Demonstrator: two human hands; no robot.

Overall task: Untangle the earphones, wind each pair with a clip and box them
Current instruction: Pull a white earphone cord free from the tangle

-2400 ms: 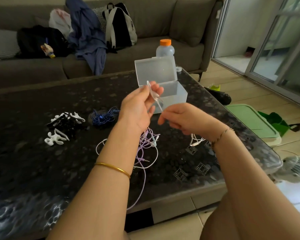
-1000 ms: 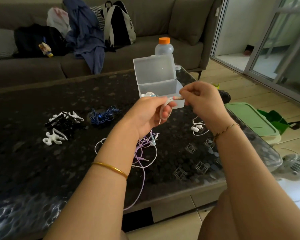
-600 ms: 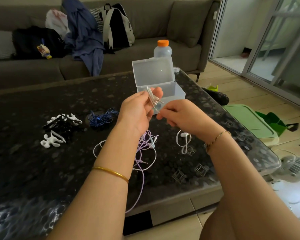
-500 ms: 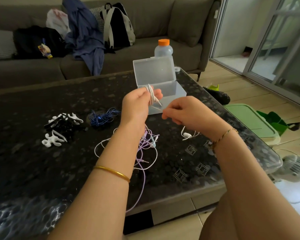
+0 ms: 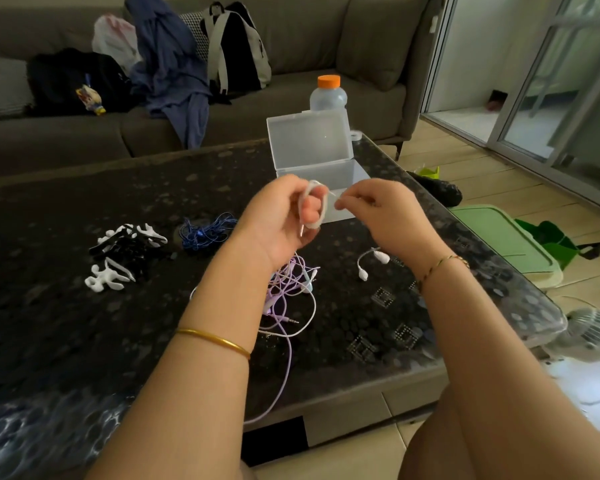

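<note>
Clear box [image 5: 309, 143], lid up, on dark table [image 5: 66, 323]

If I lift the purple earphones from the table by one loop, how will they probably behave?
The purple earphones will likely rise floppy, as one clump: their thin cords lie looped over each other. Such thin cords probably weigh little. One strand hangs over the table edge, so it may drag or swing.

A home living room — sofa [image 5: 291, 98], dark coffee table [image 5: 84, 323], sliding glass doors [image 5: 568, 98].
</note>
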